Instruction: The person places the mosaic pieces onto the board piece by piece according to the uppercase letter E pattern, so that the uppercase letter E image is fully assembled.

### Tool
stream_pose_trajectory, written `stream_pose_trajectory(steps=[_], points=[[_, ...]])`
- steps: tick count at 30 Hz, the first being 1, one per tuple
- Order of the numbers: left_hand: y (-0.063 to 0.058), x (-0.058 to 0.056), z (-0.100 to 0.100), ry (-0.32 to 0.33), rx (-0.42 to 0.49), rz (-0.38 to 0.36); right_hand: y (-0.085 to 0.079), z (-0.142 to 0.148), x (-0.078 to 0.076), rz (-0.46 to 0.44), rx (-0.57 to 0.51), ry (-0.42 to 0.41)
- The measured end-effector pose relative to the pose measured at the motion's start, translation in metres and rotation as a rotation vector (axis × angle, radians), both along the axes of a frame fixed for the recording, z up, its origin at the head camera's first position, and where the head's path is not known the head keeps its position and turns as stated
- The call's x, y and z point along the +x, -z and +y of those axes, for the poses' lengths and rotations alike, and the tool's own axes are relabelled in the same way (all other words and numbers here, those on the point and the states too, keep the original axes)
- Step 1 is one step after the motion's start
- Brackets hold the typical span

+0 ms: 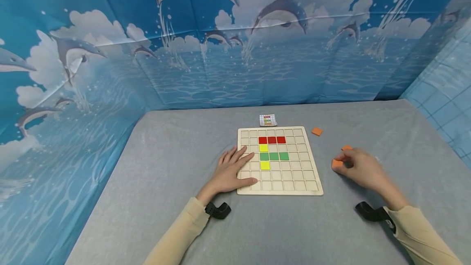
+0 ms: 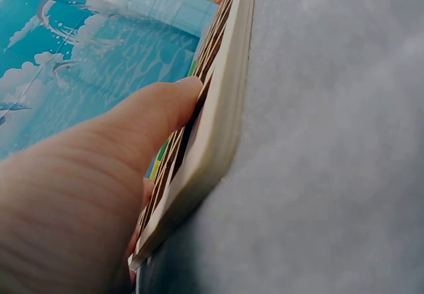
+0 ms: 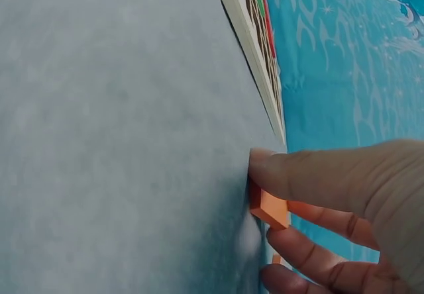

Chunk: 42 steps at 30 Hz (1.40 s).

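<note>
A pale wooden grid board (image 1: 296, 175) lies on the grey table. Set in its squares are a row of red tiles (image 1: 272, 140), a row of green tiles (image 1: 274, 156) and two yellow tiles (image 1: 265, 165). My left hand (image 1: 229, 171) rests on the board's left edge, fingers and thumb spread. To the right of the board my right hand (image 1: 362, 169) pinches an orange tile (image 3: 270, 208) between thumb and fingers, close to the tabletop. Another orange tile (image 1: 346, 147) lies just behind that hand, partly hidden by it. A third orange tile (image 1: 317, 131) lies near the board's far right corner.
A small pattern card (image 1: 268, 120) with coloured squares lies behind the board's far edge. The grey cloth-covered table (image 1: 165, 167) meets a blue dolphin-print curtain (image 1: 220, 77) at the back. Each wrist wears a black camera mount (image 1: 220, 211).
</note>
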<state>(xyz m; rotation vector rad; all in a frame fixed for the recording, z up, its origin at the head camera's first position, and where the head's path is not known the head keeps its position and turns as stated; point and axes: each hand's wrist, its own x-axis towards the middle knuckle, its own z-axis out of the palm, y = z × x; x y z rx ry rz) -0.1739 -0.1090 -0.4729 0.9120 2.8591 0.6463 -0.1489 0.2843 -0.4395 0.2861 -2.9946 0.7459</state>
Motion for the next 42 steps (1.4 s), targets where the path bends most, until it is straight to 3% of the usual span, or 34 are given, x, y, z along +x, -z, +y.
stream_pose_trajectory(steps=[10,21,31,42], points=[[0.000,0.001,0.000,-0.005,-0.005,-0.007,0.003,-0.005,0.000,0.045,-0.046,-0.012],[-0.001,0.002,0.000,0.003,0.006,0.001,0.006,-0.020,-0.002,0.129,-0.235,-0.015],[0.000,0.001,0.000,-0.001,0.014,-0.001,0.004,-0.062,-0.008,-0.069,-0.461,-0.110],[0.000,0.000,0.001,-0.009,-0.007,0.001,0.001,-0.121,-0.009,-0.152,-0.470,-0.237]])
